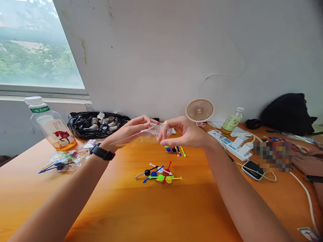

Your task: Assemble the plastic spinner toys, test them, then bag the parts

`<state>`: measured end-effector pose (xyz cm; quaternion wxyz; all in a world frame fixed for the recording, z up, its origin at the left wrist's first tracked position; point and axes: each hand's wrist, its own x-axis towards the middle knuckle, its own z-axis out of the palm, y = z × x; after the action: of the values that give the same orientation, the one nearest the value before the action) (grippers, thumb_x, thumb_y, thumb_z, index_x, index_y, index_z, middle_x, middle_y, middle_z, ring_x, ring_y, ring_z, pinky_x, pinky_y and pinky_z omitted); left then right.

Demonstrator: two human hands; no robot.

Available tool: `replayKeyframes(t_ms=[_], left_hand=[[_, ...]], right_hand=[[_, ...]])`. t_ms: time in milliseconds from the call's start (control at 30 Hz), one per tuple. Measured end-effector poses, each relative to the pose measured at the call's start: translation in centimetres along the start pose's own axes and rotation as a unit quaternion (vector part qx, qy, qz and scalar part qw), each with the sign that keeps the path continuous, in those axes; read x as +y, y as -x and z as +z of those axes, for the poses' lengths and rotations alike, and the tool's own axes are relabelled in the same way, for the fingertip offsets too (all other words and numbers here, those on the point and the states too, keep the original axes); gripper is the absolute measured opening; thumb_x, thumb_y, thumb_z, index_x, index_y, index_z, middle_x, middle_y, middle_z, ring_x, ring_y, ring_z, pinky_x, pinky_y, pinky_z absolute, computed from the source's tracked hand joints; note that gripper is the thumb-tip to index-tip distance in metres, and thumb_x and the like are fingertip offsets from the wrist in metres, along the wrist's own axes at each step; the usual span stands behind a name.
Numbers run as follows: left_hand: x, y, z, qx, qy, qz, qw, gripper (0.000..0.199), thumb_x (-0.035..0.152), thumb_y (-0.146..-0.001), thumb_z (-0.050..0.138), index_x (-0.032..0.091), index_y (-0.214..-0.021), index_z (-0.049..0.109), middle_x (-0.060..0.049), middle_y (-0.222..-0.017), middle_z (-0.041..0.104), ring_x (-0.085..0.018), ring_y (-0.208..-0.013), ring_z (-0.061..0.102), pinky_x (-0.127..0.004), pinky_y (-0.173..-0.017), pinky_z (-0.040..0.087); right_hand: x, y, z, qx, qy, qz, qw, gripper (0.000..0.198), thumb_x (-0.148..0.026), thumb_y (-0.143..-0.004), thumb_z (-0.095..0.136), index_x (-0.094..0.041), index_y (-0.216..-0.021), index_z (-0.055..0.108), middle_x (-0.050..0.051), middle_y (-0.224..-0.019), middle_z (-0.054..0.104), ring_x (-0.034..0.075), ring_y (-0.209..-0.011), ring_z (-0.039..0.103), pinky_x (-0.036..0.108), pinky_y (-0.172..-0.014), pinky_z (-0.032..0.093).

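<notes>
Bag was, I saw, grasped by left hand and right hand; coloured arrows lay nearer.

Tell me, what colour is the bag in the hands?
No colour: the bag is clear and see-through, best seen in the head view.

Six plastic arrow spinners lie together on one orange-brown wooden table: one each of black, blue, white, red, green and yellow. Around them are one beige round fan at one o'clock, two white-capped clear plastic bottles at ten and two, and one white power strip at two.
</notes>
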<state>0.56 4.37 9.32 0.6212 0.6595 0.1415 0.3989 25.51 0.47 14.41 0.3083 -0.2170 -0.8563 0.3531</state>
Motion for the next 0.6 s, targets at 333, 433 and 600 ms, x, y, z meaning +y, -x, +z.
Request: replayKeyframes(t_ms=[333,433,600], left_hand=[[0.5,0.2,0.9,-0.039,-0.119,-0.027,0.992,0.028,0.046,-0.100,0.067,0.020,-0.110,0.069,-0.010,-0.124,0.069,-0.026,-0.117,0.063,-0.039,-0.102,0.048],[0.7,0.4,0.4,-0.019,-0.136,-0.036,0.990,0.048,0.059,-0.102,0.058,0.025,-0.135,0.063,-0.012,-0.139,0.065,-0.030,-0.129,0.059,-0.044,-0.110,0.045],[0.9,0.9,-1.5,-0.068,-0.163,-0.086,0.980,0.073,0.064,-0.096,0.064,0.035,-0.159,0.044,-0.009,-0.166,0.042,-0.036,-0.144,0.047,-0.048,-0.115,0.043]], right_hand=[[1.1,-0.1,0.3,-0.095,0.035,0.033,0.994,0.033,-0.037,-0.093,0.075,-0.027,-0.124,0.079,0.005,-0.124,0.078,0.023,-0.122,0.069,0.035,-0.106,0.053],[1.3,-0.4,0.3,-0.049,0.045,0.022,0.998,0.029,-0.034,-0.100,0.064,-0.027,-0.123,0.080,0.005,-0.123,0.079,0.022,-0.117,0.071,0.034,-0.101,0.055],[1.1,-0.4,0.2,0.034,0.091,0.022,0.995,0.029,-0.035,-0.102,0.061,-0.027,-0.123,0.080,0.004,-0.117,0.080,0.023,-0.114,0.070,0.037,-0.102,0.053]])
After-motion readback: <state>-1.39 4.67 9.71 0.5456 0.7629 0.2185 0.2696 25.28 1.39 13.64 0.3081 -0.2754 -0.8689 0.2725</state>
